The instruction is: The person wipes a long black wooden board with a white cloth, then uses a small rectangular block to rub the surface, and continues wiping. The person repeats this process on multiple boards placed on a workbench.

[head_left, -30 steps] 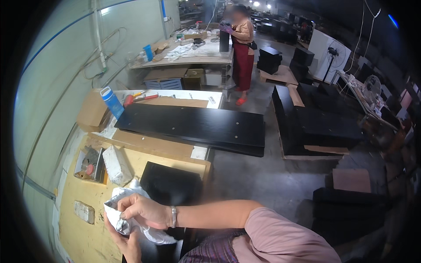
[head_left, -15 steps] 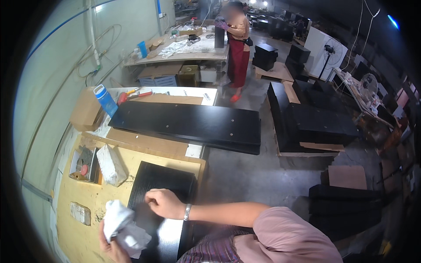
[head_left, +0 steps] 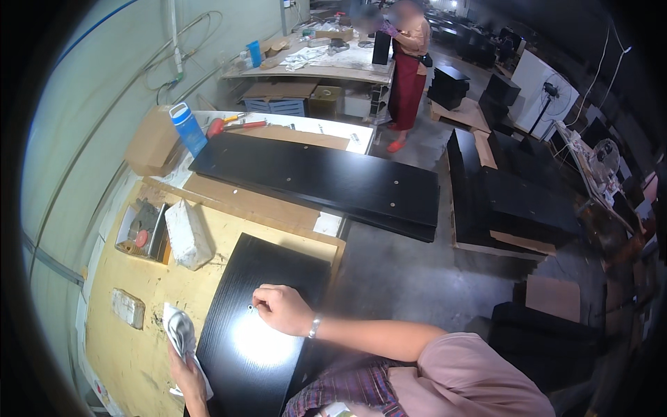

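Note:
A black wood-grain board (head_left: pixel 267 267) lies on the yellowish worktable (head_left: pixel 149 333) in front of me. My right hand (head_left: pixel 283 309), with a silver bracelet at the wrist, is over the board with its fingers curled together. Whatever they may hold is hidden. Beside its fingertips a small round metal fitting (head_left: pixel 251 307) shows on the board. My left hand (head_left: pixel 185 375) grips a crumpled white cloth (head_left: pixel 179 330) along the board's left edge. Bright light reflects off the board below my right hand.
Beyond it, long black panels (head_left: pixel 313 177) are stacked on cardboard. A blue bottle (head_left: pixel 187 130), a red-handled tool (head_left: pixel 240 126), a white block (head_left: pixel 187 236), a smaller block (head_left: pixel 128 308) and an open box (head_left: pixel 142 233) stand around. A co-worker (head_left: pixel 410 76) stands at the far table.
My left hand and the cloth have moved off the board's surface to its left edge. My right hand has shifted slightly over the board. The view has turned a little left.

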A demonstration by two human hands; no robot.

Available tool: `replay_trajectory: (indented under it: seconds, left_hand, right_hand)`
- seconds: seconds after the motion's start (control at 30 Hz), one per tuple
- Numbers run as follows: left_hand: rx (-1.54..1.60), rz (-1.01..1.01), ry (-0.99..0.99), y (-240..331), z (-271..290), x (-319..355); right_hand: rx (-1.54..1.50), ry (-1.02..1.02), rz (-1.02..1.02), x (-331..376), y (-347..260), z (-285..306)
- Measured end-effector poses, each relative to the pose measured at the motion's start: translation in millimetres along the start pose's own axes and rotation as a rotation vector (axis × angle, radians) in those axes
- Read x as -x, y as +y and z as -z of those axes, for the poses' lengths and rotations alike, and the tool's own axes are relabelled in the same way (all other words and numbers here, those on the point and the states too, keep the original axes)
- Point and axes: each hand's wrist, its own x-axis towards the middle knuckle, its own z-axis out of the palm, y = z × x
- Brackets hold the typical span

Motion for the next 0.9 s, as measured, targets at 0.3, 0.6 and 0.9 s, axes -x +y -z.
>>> replay_trajectory:
  seconds: [0.3,0.6,0.9]
  left_hand:
    - [-0.562,-0.484,-0.206,114.6,-84.0,-24.6]
    - [-0.161,-0.357,0.177,54.7,-44.9,-44.9]
    - [-0.321,-0.403,-0.078,89.2,-96.8,-81.9]
  right_hand:
    - [-0.009,0.016,-0.002,-0.6,-3.4,4.4]
    - [-0.003,-0.011,-0.015,-0.1,-3.3,-1.6]
    - [0.014,-0.036,-0.017,0.8,-0.6,6.9]
